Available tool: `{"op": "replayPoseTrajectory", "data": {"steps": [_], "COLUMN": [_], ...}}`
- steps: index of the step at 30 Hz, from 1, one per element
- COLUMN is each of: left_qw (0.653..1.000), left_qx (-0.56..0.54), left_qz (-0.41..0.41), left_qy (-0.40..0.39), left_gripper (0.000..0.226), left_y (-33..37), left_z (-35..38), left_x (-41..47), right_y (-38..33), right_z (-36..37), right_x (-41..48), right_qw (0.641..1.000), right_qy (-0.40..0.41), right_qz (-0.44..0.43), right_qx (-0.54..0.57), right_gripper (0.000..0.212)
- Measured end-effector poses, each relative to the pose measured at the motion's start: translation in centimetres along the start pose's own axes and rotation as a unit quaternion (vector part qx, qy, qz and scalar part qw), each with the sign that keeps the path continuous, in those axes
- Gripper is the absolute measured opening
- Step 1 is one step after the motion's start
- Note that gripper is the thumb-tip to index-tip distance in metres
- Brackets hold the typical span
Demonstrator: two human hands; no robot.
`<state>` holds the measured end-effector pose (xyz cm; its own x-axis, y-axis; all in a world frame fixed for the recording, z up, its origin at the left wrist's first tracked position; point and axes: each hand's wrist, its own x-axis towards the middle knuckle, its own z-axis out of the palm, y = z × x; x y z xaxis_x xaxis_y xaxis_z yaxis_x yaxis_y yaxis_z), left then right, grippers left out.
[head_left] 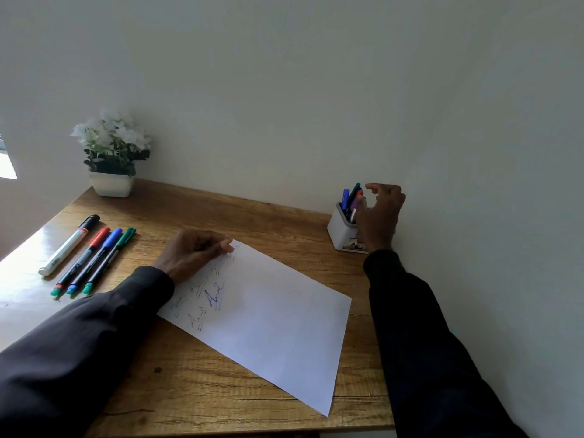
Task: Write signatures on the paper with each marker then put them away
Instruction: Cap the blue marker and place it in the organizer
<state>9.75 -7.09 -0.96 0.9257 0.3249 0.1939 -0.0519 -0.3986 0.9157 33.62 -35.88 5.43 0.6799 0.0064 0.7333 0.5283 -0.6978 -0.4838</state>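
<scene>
My right hand (380, 213), grip released, hovers at the markers (350, 197) in the holder (339, 230); I'd pinch one next. My left hand (192, 252) rests on the paper (278, 317), its grip unclear.

You have one view, worn on your head, wide-angle. It looks forward and down, close over the desk (252, 216), facing the wall (284, 90).

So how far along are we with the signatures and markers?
Done: signatures on the paper, markers standing in the holder. In hand: right hand hovers at the holder, gripping nothing visible; left hand rests on the paper. Left: four markers lying on the desk.
</scene>
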Motion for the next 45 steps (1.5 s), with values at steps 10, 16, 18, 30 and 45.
{"op": "replayPoseTrajectory", "data": {"steps": [10, 16, 18, 30, 45], "left_qw": [1.0, 0.999, 0.999, 0.999, 0.999], "left_qx": [0.022, 0.017, 0.017, 0.022, 0.029], "left_qz": [0.02, 0.03, 0.031, 0.041, 0.026], "left_qy": [-0.004, -0.008, -0.009, -0.005, -0.004], "left_gripper": [0.018, 0.017, 0.017, 0.018, 0.018], "left_y": [-0.3, -0.3, -0.3, -0.7, -0.6], "left_z": [-0.2, -0.2, -0.2, -0.2, -0.3], "left_x": [0.2, 0.3, 0.3, 0.5, 0.5], "right_y": [-1.9, -2.0, -2.0, -1.9, -0.6], "right_z": [2.6, 2.6, 2.1, 1.0, 2.1], "right_x": [4.5, 5.1, 5.6, 7.5, 6.7], "right_qw": [0.936, 0.944, 0.966, 0.99, 0.99], "right_qy": [-0.147, -0.181, -0.175, -0.089, -0.097], "right_qz": [-0.078, -0.01, 0.025, 0.113, 0.098], "right_qx": [-0.31, -0.277, -0.188, -0.013, 0.019], "right_gripper": [0.034, 0.03, 0.028, 0.024, 0.023]}}
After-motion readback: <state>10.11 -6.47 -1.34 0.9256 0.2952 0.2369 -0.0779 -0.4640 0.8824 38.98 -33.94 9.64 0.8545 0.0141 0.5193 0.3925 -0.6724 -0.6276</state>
